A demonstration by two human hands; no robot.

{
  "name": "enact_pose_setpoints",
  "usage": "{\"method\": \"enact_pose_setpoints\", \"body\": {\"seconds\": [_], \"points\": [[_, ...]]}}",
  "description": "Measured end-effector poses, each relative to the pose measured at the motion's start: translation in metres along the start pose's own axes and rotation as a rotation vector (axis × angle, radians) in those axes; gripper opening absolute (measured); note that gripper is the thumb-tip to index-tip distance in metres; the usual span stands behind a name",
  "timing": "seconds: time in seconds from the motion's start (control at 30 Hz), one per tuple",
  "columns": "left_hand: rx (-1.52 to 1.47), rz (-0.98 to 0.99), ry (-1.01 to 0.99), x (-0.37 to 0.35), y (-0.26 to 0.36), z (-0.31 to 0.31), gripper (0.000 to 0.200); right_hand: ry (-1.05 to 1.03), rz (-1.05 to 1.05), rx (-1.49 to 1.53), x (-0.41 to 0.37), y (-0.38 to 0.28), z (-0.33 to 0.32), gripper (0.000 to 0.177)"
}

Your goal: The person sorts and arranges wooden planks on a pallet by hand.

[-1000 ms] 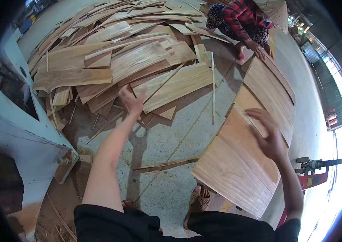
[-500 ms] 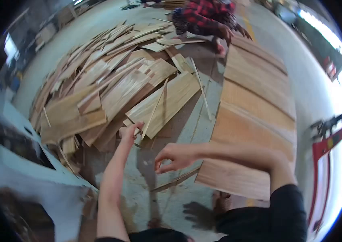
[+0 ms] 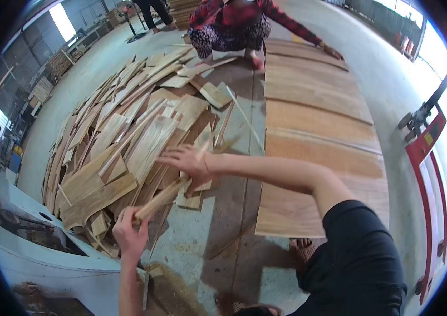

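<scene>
My left hand (image 3: 130, 231) is closed around the near end of a thin wooden board (image 3: 161, 200), which is lifted and seen nearly edge-on. My right hand (image 3: 189, 162) lies over the board farther along, its fingers spread and pointing left; whether its palm presses on the wood is hard to tell. Beneath and beyond both hands spreads a pile of loose wooden boards (image 3: 155, 139) and thin strips. To the right, a row of overlapping wooden panels (image 3: 315, 142) runs away from me, passing under my right forearm.
Across from me squats a person in a red checked shirt (image 3: 234, 16), one hand on the panels' far end. A pale blue machine (image 3: 76, 268) stands at my left. A red pallet jack (image 3: 426, 139) is at the right. Farther back stands another person (image 3: 152, 13).
My left hand has taken hold of the board, raised it and turned it on edge. My right hand has moved up and left onto it, fingers spreading. The other person's arm has reached along the panels.
</scene>
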State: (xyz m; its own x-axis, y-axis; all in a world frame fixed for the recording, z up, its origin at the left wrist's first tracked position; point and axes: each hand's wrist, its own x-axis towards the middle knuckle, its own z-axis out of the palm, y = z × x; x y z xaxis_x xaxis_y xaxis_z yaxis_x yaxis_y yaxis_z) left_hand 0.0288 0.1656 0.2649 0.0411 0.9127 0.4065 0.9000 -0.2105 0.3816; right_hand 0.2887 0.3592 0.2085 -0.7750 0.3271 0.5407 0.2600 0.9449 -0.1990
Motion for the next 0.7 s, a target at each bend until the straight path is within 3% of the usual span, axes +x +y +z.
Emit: {"method": "enact_pose_setpoints", "body": {"seconds": [0.1, 0.2, 0.23, 0.3, 0.4, 0.47, 0.57, 0.67, 0.7], "points": [[-0.033, 0.064, 0.026, -0.01, 0.009, -0.022, 0.035, -0.483, 0.155, 0.325, 0.005, -0.023, -0.02, 0.056], [-0.033, 0.017, 0.049, -0.028, 0.014, -0.039, 0.033, -0.134, -0.038, 0.32, 0.001, -0.023, 0.008, 0.041], [-0.025, 0.0, 0.063, -0.032, 0.005, -0.045, 0.034, -0.173, -0.012, 0.298, 0.007, -0.029, -0.005, 0.038], [-0.032, -0.065, 0.128, -0.036, 0.009, -0.06, 0.037, -0.063, -0.037, 0.321, 0.013, -0.043, -0.017, 0.038], [-0.047, 0.04, 0.458, -0.033, 0.011, -0.081, 0.046, 0.121, -0.076, 0.364, 0.027, -0.065, -0.042, 0.039], [-0.087, 0.166, 0.618, -0.019, 0.025, -0.104, 0.066, 0.244, -0.075, 0.404, 0.044, -0.081, -0.067, 0.041], [0.11, 0.322, 0.981, 0.008, 0.069, -0.132, 0.086, 0.423, 0.043, 0.564, 0.069, -0.094, -0.116, 0.042], [-0.181, 0.081, 0.897, 0.015, 0.055, -0.112, 0.098, 0.701, 0.264, 0.962, 0.081, -0.095, -0.153, 0.042], [-0.334, 0.035, 0.71, 0.019, 0.054, -0.101, 0.1, 0.713, 0.371, 1.118, 0.076, -0.097, -0.169, 0.041]]}}
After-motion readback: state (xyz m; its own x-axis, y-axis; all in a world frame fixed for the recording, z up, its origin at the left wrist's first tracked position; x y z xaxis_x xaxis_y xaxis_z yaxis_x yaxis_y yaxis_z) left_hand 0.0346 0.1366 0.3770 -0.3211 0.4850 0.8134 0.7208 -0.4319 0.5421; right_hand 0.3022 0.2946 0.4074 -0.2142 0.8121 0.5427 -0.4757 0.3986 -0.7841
